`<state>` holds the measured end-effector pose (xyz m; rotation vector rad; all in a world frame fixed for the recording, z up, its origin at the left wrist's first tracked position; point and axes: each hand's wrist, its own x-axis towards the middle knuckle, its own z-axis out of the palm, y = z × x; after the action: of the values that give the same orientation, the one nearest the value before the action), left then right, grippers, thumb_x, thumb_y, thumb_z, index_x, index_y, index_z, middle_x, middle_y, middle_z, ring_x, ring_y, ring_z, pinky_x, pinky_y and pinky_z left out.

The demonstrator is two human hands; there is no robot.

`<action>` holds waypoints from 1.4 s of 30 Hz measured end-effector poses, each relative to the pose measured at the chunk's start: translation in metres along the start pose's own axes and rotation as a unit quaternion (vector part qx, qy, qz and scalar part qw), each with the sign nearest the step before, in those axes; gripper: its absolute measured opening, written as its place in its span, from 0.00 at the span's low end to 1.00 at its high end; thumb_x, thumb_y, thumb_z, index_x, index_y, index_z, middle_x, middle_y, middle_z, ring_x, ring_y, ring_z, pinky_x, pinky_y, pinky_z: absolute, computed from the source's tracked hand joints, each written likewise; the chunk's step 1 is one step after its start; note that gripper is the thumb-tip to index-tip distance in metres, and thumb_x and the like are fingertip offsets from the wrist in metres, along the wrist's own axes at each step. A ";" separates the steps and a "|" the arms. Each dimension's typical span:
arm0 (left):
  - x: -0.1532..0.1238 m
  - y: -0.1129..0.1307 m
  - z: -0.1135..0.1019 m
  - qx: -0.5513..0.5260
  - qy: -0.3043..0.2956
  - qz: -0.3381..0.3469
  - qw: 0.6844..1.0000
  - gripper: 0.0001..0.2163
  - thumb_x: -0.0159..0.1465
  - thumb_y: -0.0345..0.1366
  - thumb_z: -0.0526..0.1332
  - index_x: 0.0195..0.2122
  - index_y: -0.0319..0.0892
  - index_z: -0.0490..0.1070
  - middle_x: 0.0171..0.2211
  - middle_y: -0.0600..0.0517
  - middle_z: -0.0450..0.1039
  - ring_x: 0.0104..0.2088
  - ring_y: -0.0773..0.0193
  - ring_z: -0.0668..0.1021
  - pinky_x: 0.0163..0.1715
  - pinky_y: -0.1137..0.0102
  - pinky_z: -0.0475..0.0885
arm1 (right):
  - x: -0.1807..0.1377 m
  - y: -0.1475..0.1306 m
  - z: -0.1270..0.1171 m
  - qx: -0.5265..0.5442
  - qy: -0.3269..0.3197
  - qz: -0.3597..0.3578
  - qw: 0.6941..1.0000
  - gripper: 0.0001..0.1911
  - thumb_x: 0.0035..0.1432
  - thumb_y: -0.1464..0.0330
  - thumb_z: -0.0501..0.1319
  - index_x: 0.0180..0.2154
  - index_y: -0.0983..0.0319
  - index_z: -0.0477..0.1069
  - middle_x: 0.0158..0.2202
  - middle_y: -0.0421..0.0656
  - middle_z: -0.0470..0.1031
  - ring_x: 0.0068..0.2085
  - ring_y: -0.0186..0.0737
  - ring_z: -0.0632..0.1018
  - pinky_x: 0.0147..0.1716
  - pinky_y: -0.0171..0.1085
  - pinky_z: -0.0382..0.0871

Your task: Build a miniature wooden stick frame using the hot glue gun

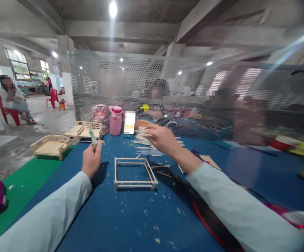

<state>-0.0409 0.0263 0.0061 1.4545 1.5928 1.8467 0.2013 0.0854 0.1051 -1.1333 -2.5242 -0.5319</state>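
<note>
My left hand [92,159] is closed around a small slim tube with a green end [92,135], held upright above the blue table. It looks like a glue tube, though its label is too small to read. Farther forward, my right hand [164,139] is over a pile of thin wooden sticks [148,146], its fingertips pinched together at the pile's back edge. Whatever is between those fingers is hard to make out. Between my forearms stands an open box-shaped frame of wooden sticks [134,182], touched by neither hand.
Built wooden stick models [50,144] stand at the left, beside a pink flask [115,121] and a lit phone [129,122]. A perforated metal screen [94,80] rises behind the blue table [131,224]. A dark cable lies under my right arm. People sit beyond.
</note>
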 end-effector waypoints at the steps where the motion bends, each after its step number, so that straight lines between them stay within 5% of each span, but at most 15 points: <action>1: -0.001 0.008 0.002 -0.067 -0.007 -0.039 0.997 0.14 0.62 0.42 0.53 0.37 0.38 0.72 0.22 0.56 0.67 0.20 0.70 0.65 0.20 0.76 0.59 | -0.016 -0.013 -0.008 0.006 0.052 -0.024 0.998 0.13 0.61 0.74 0.52 0.42 0.59 0.74 0.47 0.45 0.75 0.47 0.39 0.74 0.44 0.39 0.69; 3: -0.005 0.029 0.007 -0.207 -0.057 -0.143 0.966 0.15 0.63 0.43 0.52 0.41 0.38 0.71 0.21 0.56 0.66 0.14 0.74 0.58 0.14 0.77 0.51 | -0.050 -0.041 -0.015 0.049 0.264 -0.165 0.949 0.12 0.60 0.73 0.55 0.41 0.59 0.75 0.43 0.45 0.77 0.44 0.37 0.76 0.41 0.38 0.72; 5: -0.009 0.055 0.014 -0.314 -0.141 -0.234 0.909 0.17 0.65 0.44 0.50 0.44 0.37 0.68 0.25 0.54 0.69 0.13 0.76 0.54 0.12 0.78 0.47 | -0.080 -0.069 -0.013 0.080 0.366 -0.239 0.896 0.12 0.59 0.73 0.55 0.42 0.63 0.74 0.41 0.48 0.78 0.43 0.38 0.77 0.36 0.36 0.73; 8: -0.018 0.087 0.024 -0.389 -0.248 -0.307 0.832 0.17 0.65 0.47 0.51 0.42 0.36 0.68 0.21 0.56 0.65 0.12 0.78 0.52 0.10 0.80 0.44 | -0.107 -0.099 -0.008 0.098 0.373 -0.282 0.879 0.12 0.60 0.74 0.53 0.37 0.66 0.75 0.36 0.47 0.80 0.34 0.36 0.77 0.28 0.34 0.72; 14: -0.050 0.101 0.041 -0.413 -0.330 -0.321 0.786 0.18 0.54 0.47 0.64 0.37 0.38 0.68 0.18 0.61 0.58 0.12 0.79 0.53 0.11 0.81 0.47 | -0.102 -0.094 -0.006 0.070 0.375 -0.248 0.890 0.10 0.59 0.75 0.55 0.37 0.65 0.75 0.35 0.44 0.81 0.33 0.37 0.77 0.29 0.35 0.73; 16: -0.058 0.097 0.046 -0.415 -0.340 -0.307 0.786 0.20 0.50 0.49 0.66 0.35 0.38 0.68 0.19 0.61 0.59 0.14 0.78 0.58 0.12 0.81 0.51 | -0.098 -0.086 -0.005 0.064 0.362 -0.235 0.900 0.10 0.58 0.76 0.56 0.39 0.64 0.75 0.35 0.44 0.81 0.35 0.38 0.78 0.33 0.36 0.74; 20: -0.058 0.093 0.044 -0.354 -0.299 -0.230 0.856 0.22 0.49 0.54 0.64 0.32 0.38 0.67 0.16 0.61 0.56 0.15 0.76 0.57 0.14 0.78 0.50 | -0.099 -0.076 -0.003 0.092 0.307 -0.218 0.922 0.18 0.57 0.76 0.52 0.48 0.59 0.69 0.46 0.47 0.76 0.42 0.39 0.77 0.36 0.38 0.75; 22: -0.057 0.093 0.036 -0.297 -0.333 -0.196 0.873 0.22 0.51 0.56 0.61 0.30 0.38 0.66 0.14 0.62 0.52 0.14 0.75 0.54 0.14 0.77 0.48 | -0.100 -0.069 -0.003 0.113 0.324 -0.183 0.921 0.25 0.55 0.76 0.51 0.55 0.58 0.62 0.52 0.50 0.72 0.48 0.40 0.75 0.37 0.38 0.75; 26: -0.063 0.095 0.022 -0.183 -0.534 -0.143 0.813 0.23 0.56 0.57 0.55 0.29 0.37 0.68 0.14 0.60 0.55 0.16 0.74 0.55 0.16 0.75 0.48 | -0.096 -0.056 -0.001 0.082 0.329 -0.087 0.937 0.24 0.55 0.75 0.52 0.54 0.61 0.64 0.48 0.52 0.73 0.48 0.43 0.75 0.39 0.39 0.73; 30: -0.066 0.097 0.010 -0.107 -0.583 -0.104 0.799 0.22 0.59 0.55 0.53 0.32 0.38 0.70 0.18 0.58 0.57 0.19 0.72 0.58 0.19 0.75 0.52 | -0.093 -0.036 -0.005 0.012 0.294 -0.051 0.955 0.11 0.57 0.70 0.54 0.38 0.62 0.73 0.30 0.46 0.74 0.34 0.40 0.74 0.34 0.36 0.69; 32: -0.060 0.097 0.001 -0.052 -0.594 -0.076 0.799 0.20 0.60 0.52 0.54 0.31 0.38 0.71 0.18 0.57 0.58 0.19 0.71 0.60 0.19 0.75 0.53 | -0.095 -0.016 -0.015 -0.058 0.320 0.056 0.944 0.10 0.57 0.67 0.53 0.32 0.61 0.73 0.26 0.46 0.72 0.32 0.41 0.72 0.32 0.37 0.67; 34: -0.050 0.097 -0.009 -0.019 -0.590 -0.053 0.806 0.19 0.60 0.51 0.53 0.30 0.38 0.72 0.18 0.57 0.59 0.19 0.71 0.60 0.19 0.75 0.53 | -0.099 0.003 -0.028 -0.112 0.360 0.225 0.898 0.12 0.58 0.68 0.51 0.30 0.62 0.72 0.28 0.48 0.72 0.32 0.44 0.72 0.32 0.40 0.66; 36: -0.040 0.095 -0.016 -0.028 -0.545 -0.056 0.836 0.20 0.60 0.51 0.52 0.28 0.39 0.71 0.16 0.58 0.57 0.18 0.71 0.58 0.18 0.75 0.52 | -0.103 0.013 -0.039 -0.098 0.398 0.300 0.862 0.12 0.58 0.69 0.50 0.31 0.62 0.72 0.28 0.48 0.72 0.33 0.45 0.73 0.31 0.41 0.67; 39: -0.033 0.091 -0.017 -0.053 -0.495 -0.085 0.863 0.20 0.60 0.52 0.51 0.27 0.39 0.69 0.15 0.59 0.54 0.16 0.72 0.55 0.16 0.75 0.50 | -0.106 -0.003 -0.043 -0.037 0.402 0.154 0.902 0.13 0.53 0.72 0.54 0.41 0.61 0.71 0.36 0.47 0.74 0.37 0.43 0.75 0.36 0.40 0.70; 42: -0.037 0.091 -0.009 -0.083 -0.532 -0.095 0.837 0.20 0.60 0.53 0.52 0.28 0.39 0.68 0.15 0.59 0.54 0.16 0.72 0.56 0.16 0.75 0.51 | -0.102 -0.041 -0.031 0.026 0.294 -0.042 0.954 0.22 0.53 0.75 0.53 0.50 0.58 0.66 0.49 0.48 0.71 0.45 0.42 0.75 0.40 0.39 0.71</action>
<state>0.0015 -0.0376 0.0683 1.6769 0.9079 0.7191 0.2391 -0.0193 0.0797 -0.7100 -2.0528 -0.6990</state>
